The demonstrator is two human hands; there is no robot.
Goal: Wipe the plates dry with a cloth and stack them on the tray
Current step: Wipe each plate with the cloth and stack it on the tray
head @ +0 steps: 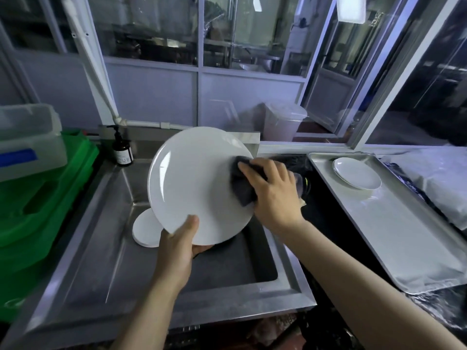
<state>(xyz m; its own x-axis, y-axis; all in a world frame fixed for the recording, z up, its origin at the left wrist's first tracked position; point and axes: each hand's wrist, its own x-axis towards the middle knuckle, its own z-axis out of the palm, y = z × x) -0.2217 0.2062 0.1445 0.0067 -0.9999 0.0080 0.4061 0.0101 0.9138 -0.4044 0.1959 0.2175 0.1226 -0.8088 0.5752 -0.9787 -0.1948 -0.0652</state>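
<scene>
A steel sink (101, 223) in a glass-walled kitchen is serving as the drying station, w/ a metal tray (394, 228) lying on the dark surface (326, 223) to the right of the working hands. The left hand (177, 251) is clamping the near rim of a large white plate (192, 183), thumb on the face and fingers curled beneath, tilting it up over the basin. The right hand (273, 190) is pressing a dark grey cloth (242, 183) against the plate's right edge, fingers spread over the fabric and curled into it. A second white plate (145, 232) is lying in the sink just left of the left hand, apparently awaiting its turn; two smaller plates (356, 173) are already stacked at the tray's far end, beyond the right hand. A soap bottle (122, 150) is standing at the sink's back corner, green crates (43, 198) further left.

To do this step well, the wiping hand should prob. be sweeping round the rim and across the centre while the other turns the plate, then doing the underside. The thumb-side grip looks narrow for a plate this wide, so keeping it over the basin seems wise.
</scene>
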